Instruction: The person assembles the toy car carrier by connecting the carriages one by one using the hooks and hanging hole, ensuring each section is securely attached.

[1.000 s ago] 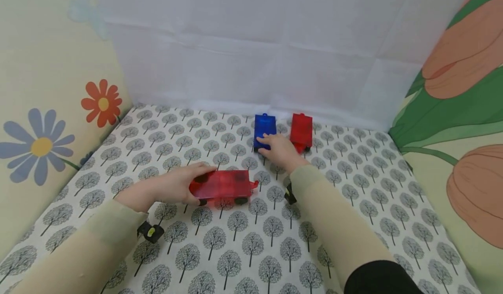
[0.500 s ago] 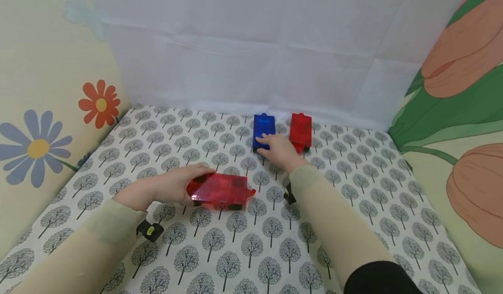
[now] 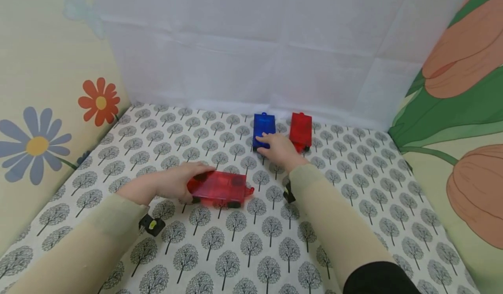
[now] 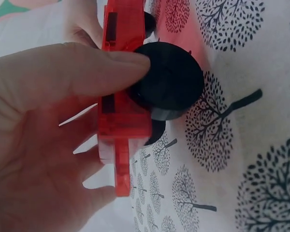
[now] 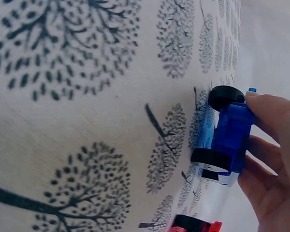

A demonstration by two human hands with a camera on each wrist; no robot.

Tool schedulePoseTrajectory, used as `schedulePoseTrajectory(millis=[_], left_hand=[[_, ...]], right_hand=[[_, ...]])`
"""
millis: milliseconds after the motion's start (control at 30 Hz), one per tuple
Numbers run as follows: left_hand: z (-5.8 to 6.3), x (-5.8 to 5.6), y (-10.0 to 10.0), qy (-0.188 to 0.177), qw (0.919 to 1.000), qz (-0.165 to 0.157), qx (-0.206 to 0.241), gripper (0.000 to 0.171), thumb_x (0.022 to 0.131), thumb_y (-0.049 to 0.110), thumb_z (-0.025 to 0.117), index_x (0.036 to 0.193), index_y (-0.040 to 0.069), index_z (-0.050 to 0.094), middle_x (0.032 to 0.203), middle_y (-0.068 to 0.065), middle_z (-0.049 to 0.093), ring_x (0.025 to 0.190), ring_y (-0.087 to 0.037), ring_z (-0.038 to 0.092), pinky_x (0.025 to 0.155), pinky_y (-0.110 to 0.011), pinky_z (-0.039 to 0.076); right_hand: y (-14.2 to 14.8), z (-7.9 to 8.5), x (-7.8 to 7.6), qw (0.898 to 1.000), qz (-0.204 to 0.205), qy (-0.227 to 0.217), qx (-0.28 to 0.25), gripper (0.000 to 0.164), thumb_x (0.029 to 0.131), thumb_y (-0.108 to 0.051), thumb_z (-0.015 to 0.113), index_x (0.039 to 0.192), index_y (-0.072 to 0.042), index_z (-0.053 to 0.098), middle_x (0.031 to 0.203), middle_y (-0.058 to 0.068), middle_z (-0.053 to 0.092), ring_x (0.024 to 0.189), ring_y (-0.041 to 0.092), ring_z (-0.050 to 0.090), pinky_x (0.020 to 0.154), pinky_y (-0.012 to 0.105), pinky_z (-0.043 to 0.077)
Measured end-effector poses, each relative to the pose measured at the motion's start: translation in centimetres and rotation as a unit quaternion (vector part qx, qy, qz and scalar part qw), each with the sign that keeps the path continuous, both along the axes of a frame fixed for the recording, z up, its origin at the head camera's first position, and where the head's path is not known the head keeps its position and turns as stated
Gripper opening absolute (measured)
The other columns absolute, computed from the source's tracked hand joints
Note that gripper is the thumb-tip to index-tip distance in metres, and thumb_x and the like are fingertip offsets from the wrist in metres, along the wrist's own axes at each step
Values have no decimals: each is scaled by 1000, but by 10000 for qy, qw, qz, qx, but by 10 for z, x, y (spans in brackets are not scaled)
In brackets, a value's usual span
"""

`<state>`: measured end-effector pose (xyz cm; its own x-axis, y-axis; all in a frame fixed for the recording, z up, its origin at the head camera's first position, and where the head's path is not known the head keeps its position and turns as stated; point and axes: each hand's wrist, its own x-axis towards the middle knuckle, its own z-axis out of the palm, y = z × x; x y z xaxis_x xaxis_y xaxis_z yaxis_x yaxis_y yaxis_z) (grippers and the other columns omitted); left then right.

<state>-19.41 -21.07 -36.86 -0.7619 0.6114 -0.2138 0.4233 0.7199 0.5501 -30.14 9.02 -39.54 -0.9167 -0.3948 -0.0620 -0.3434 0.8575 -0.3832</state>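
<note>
My left hand (image 3: 174,184) grips a flat, see-through red toy car base (image 3: 222,187) with black wheels, its hook end pointing right. In the left wrist view the thumb lies along the side by a black wheel (image 4: 169,79), and the fingers reach round the other side. At the back, my right hand (image 3: 280,150) holds the near end of a blue toy car base (image 3: 264,126). The right wrist view shows the thumb at one corner of the blue base (image 5: 234,128) and fingers along its other side; its wheels face the cloth.
Just right of the blue one, another red toy car base (image 3: 301,130) stands by the white back curtain (image 3: 235,67). A tree-print cloth (image 3: 220,246) covers the table. Flower-painted panels rise on the left (image 3: 51,75) and right (image 3: 463,110).
The red base in my left hand has shifted slightly left, tilting a little and then levelling out again. The right hand and the blue base look unmoved.
</note>
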Motion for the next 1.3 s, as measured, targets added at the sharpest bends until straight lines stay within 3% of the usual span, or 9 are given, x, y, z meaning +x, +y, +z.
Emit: schedulePoseTrajectory(millis=[333,500,600,733,800,900,1000,1233,1300], left_hand=[[-2,-4,0,197,9990,76,-393,100,59,-13,76,150,6,40,150,-17,41,136,-44,35,109,-70,9],[-3,2,6,473,9982,222,-302,100,64,11,89,151,4,39,153,-22,33,137,-50,29,107,-71,15],[-5,5,17,808,9964,246,-111,100,66,25,91,150,4,40,153,-22,34,139,-49,26,108,-69,19],[-10,6,32,1002,9947,228,-10,100,66,31,92,150,7,42,152,-21,36,141,-44,26,111,-67,10],[-12,6,37,958,9950,274,-18,98,67,32,91,149,7,43,153,-20,36,141,-42,27,112,-66,4],[-15,6,38,796,9961,385,42,93,69,33,89,147,7,46,151,-18,40,139,-41,31,113,-65,3],[-18,6,36,673,9966,457,141,87,72,32,88,145,7,48,147,-17,44,135,-40,38,113,-63,3],[-18,5,34,593,9967,452,312,84,74,31,87,145,8,49,145,-16,47,136,-37,38,113,-63,5],[-18,5,34,594,9967,436,345,84,74,30,88,145,8,49,143,-15,49,134,-36,40,113,-63,5]], right_hand=[[-1,2,-2,9999,-68,-82,57,53,98,-36,62,148,-31,45,157,-1,32,144,28,28,114,43,28],[-1,1,-2,10000,27,-61,24,49,101,-38,57,148,-30,45,157,-1,32,143,28,29,112,40,31],[0,2,-3,9999,79,-66,5,43,105,-34,48,148,-30,46,157,0,32,110,27,60,84,34,50],[1,6,-4,9999,34,-90,33,46,104,-15,43,147,-30,47,157,-1,33,108,30,59,50,32,38],[1,8,-4,9999,-36,-152,69,54,100,-6,44,147,-31,47,157,-2,33,137,30,39,55,31,41],[0,9,-6,9994,-117,-305,69,65,94,4,43,147,-33,47,157,-4,32,145,28,24,70,33,48],[-1,12,-9,9994,-35,-279,223,68,93,9,39,146,-32,49,156,-2,35,144,26,27,95,37,46],[-3,25,-16,9995,181,-89,227,54,92,8,37,134,-14,63,139,8,55,124,27,51,81,37,51],[-5,28,-18,9998,151,8,92,48,93,5,39,130,-10,64,134,9,58,124,27,52,89,37,50]])
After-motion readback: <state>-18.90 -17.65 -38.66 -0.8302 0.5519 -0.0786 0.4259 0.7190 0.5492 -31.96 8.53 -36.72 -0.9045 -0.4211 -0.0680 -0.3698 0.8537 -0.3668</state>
